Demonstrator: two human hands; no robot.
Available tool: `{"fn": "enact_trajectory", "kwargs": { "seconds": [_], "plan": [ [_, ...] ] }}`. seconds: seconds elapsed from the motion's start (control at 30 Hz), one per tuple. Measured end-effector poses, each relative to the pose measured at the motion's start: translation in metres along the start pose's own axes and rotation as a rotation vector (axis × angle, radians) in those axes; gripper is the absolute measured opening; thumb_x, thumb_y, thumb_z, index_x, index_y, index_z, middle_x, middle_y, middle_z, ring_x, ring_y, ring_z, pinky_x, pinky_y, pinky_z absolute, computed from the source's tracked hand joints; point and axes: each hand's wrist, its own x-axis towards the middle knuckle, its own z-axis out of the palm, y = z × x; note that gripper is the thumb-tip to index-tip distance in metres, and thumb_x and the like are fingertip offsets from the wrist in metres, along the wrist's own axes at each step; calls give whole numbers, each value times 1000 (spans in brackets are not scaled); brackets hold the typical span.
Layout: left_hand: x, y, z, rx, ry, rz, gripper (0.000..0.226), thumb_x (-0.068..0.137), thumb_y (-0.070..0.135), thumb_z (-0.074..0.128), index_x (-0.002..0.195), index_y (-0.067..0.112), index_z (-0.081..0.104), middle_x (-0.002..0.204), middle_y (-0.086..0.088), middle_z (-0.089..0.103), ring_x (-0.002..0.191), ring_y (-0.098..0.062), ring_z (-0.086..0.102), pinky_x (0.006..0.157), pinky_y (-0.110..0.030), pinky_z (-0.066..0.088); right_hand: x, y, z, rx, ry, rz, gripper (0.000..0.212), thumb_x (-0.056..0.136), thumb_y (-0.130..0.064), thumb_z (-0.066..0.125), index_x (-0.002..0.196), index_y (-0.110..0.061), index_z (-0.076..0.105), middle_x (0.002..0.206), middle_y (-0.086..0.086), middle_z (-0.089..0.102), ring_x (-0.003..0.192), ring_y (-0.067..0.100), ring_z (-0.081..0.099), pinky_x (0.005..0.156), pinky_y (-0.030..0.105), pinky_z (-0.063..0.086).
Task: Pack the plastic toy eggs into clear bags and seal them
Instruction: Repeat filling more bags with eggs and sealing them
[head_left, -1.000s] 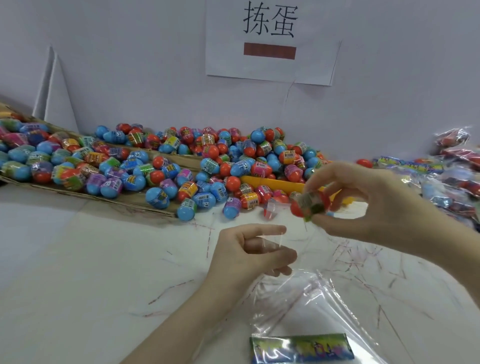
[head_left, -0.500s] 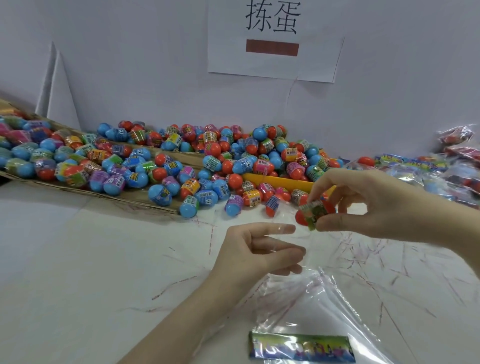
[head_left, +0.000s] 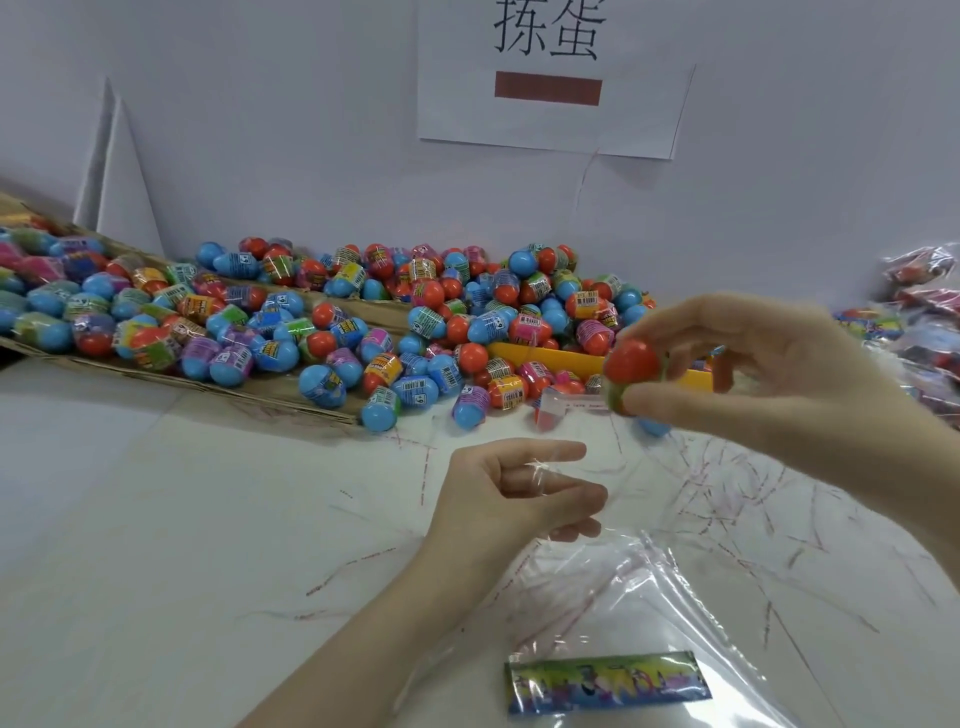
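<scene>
My right hand (head_left: 769, 384) pinches a red-topped toy egg (head_left: 631, 371) with a green band, held in the air above the mouth of a clear bag (head_left: 639, 587). My left hand (head_left: 514, 493) pinches the bag's upper edge and holds the mouth up. The bag lies on the white table and has a colourful printed card (head_left: 608, 680) at its bottom. A large pile of blue and red toy eggs (head_left: 415, 322) covers the back of the table.
A flattened cardboard sheet (head_left: 234, 387) lies under the left part of the pile. A yellow tray edge (head_left: 550, 356) shows behind my right hand. Filled bags (head_left: 914, 322) are stacked at the far right. Thin red tear strips (head_left: 717, 499) litter the table. A paper sign (head_left: 550, 78) hangs on the wall.
My right hand has turned the egg so its red end faces me and lifted it slightly. My left hand keeps holding the bag's edge in about the same place.
</scene>
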Motion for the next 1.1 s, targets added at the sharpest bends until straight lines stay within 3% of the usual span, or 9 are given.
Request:
{"fn": "enact_trajectory", "kwargs": {
  "seconds": [0.13,0.27,0.47,0.63,0.8,0.93,1.1],
  "plan": [
    [-1,1,1,-6,-17,23,27,58,10,76,83,19,70,71,-8,73,58,-17,69,53,-19,51,0,12,8,-208,15,-9,20,67,-18,71,83,-27,64,76,-16,67,77,-3,58,64,3,39],
    [-1,1,0,7,-37,10,28,70,-4,71,86,18,68,76,-4,74,64,-16,70,58,-19,53,-1,12,7,-208,-47,-3,23,61,-29,65,84,-27,64,75,-17,67,76,-4,60,68,7,45],
    [-2,1,1,-25,-76,-21,28,72,-5,68,94,13,66,80,-3,74,67,-15,71,59,-19,54,-2,10,8,-66,-112,82,28,62,-36,63,90,-33,62,84,-14,67,77,0,63,75,16,52],
    [-3,1,1,-93,-109,-23,32,60,20,71,91,16,69,84,-6,74,71,-19,71,60,-21,55,-2,12,10,19,-168,110,24,73,-25,66,97,-30,62,92,-12,66,67,9,68,75,24,55],
    [-2,2,2,-100,-96,-96,36,74,43,53,91,16,70,90,-2,74,74,-21,72,61,-21,55,-5,14,13,77,-193,105,33,65,-35,56,97,-31,60,94,-8,65,68,10,68,65,16,52],
    [-1,4,3,-134,-67,-151,39,89,43,41,84,18,71,88,-4,74,73,-24,72,61,-24,57,-6,16,13,35,-201,75,37,61,-47,51,97,-38,58,93,-14,64,78,6,64,78,23,52],
    [-1,5,5,-165,-59,-165,42,98,34,32,91,16,69,90,-6,74,75,-27,71,64,-25,57,-4,19,23,-167,-92,-5,17,76,-36,57,89,-45,51,86,-23,58,85,-7,49,68,2,36]
  ]
}}
